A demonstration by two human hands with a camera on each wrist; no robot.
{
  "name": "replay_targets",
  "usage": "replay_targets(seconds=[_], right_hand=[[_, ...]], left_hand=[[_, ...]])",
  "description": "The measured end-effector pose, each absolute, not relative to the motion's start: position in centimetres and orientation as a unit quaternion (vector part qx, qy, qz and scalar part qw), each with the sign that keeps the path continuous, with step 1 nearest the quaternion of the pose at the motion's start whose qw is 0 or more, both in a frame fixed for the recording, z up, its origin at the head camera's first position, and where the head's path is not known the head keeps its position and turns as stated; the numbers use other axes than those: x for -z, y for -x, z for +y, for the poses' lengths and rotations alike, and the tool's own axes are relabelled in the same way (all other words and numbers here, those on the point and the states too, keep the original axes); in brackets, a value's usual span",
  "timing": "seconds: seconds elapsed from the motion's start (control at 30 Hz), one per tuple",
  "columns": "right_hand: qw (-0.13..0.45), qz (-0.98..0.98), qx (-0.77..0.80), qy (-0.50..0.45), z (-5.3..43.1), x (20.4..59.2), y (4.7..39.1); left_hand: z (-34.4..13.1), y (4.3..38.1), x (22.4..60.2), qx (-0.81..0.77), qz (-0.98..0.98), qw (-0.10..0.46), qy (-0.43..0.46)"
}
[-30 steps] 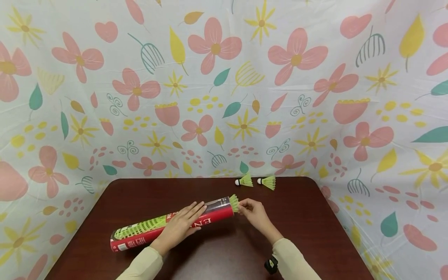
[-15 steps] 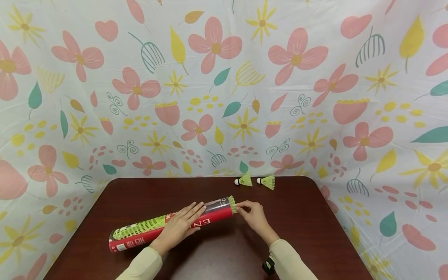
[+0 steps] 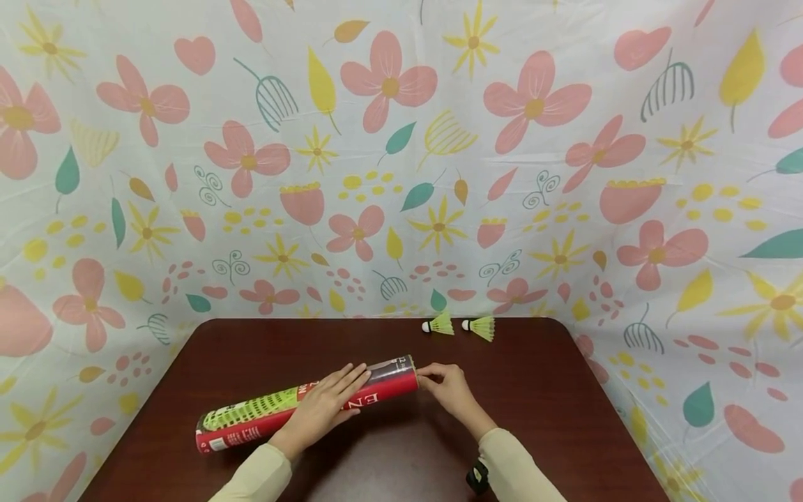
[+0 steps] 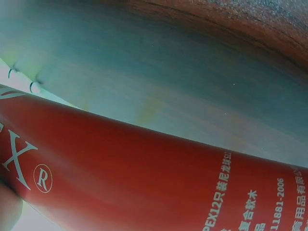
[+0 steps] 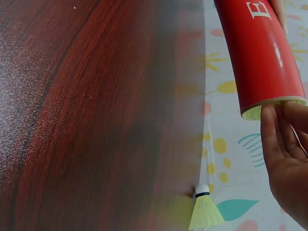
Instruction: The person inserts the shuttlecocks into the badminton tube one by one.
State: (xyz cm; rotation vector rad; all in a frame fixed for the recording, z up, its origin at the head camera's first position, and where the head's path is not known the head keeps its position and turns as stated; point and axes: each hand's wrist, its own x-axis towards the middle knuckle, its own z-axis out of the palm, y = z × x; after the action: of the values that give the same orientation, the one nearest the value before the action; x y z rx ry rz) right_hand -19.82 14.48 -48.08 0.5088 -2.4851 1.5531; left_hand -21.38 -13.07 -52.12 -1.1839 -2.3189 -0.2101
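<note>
A red, black and yellow-green shuttlecock tube point(image 3: 251, 418) lies slanted above the table, its mouth raised toward the right. Across its middle my left hand point(image 3: 326, 404) grips it, fingers over the top and thumb on the near side. The tube's red wall point(image 4: 120, 168) fills much of the left wrist view. At the mouth, my right hand point(image 3: 448, 390) has its thumb and fingers pinched together, the tips just inside the rim. Yellow-green skirt point(image 5: 251, 113) of a shuttlecock shows inside the mouth in the right wrist view; the rest of it is hidden by the tube and fingers.
Two yellow-green shuttlecocks with white heads, a left one point(image 3: 439, 325) and a right one point(image 3: 479, 327), lie near the far edge of the dark wooden table point(image 3: 533, 418). A flower-patterned cloth point(image 3: 401, 174) hangs behind and at both sides.
The shuttlecock at the mouth has slid into the tube, so its skirt no longer sticks out. My right hand has followed it slightly left; my left hand keeps its place.
</note>
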Motion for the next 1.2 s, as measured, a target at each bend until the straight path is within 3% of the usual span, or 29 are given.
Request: replay_targets(seconds=[0.27,0.7,1.2], right_hand=[[0.064,-0.83,-0.515,-0.204,14.7,48.2,20.4],[-0.026,-0.817,-0.522,-0.244,16.5,48.3,21.4],[0.043,-0.857,-0.485,-0.17,21.5,50.8,25.5]], left_hand=[[-13.1,21.5,52.2,0.08,-0.856,0.259,0.44],[-13.1,21.4,52.2,0.092,-0.861,0.246,0.436],[-13.5,21.6,52.3,0.088,-0.861,0.248,0.435]])
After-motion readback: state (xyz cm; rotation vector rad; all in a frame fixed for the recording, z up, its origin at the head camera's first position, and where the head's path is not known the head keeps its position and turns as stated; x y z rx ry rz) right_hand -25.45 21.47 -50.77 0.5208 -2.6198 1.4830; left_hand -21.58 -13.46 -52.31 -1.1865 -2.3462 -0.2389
